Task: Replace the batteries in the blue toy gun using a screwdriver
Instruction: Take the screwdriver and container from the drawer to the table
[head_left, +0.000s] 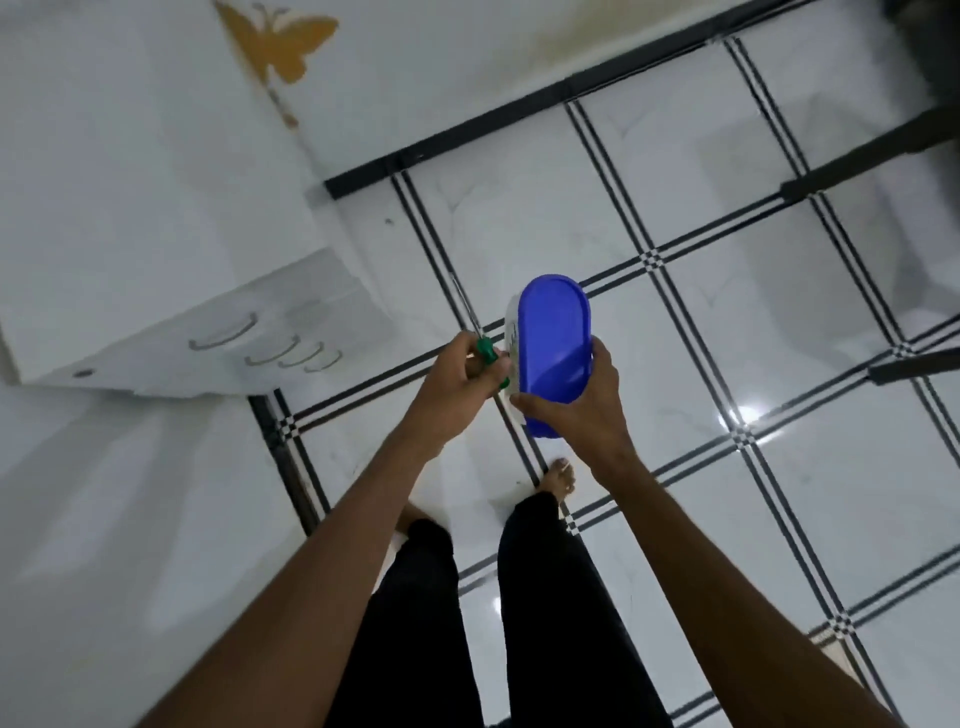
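Observation:
I stand on a tiled floor and look down at my hands. My left hand (457, 387) is closed around a screwdriver (485, 349) with a green handle; its thin metal shaft points up and away. My right hand (584, 408) grips a pale oval container with a blue lid (553, 345), held upright between the two hands. The left hand's fingers also touch the container's side. The blue toy gun is not in view, and no batteries show.
A white cabinet (208, 332) with curved metal handles juts out at the left. White wall with a gold butterfly sticker (275, 39) lies above it. Glossy white floor tiles (727, 338) with black lines spread to the right. Dark furniture legs (857, 161) cross the top right. My feet stand below.

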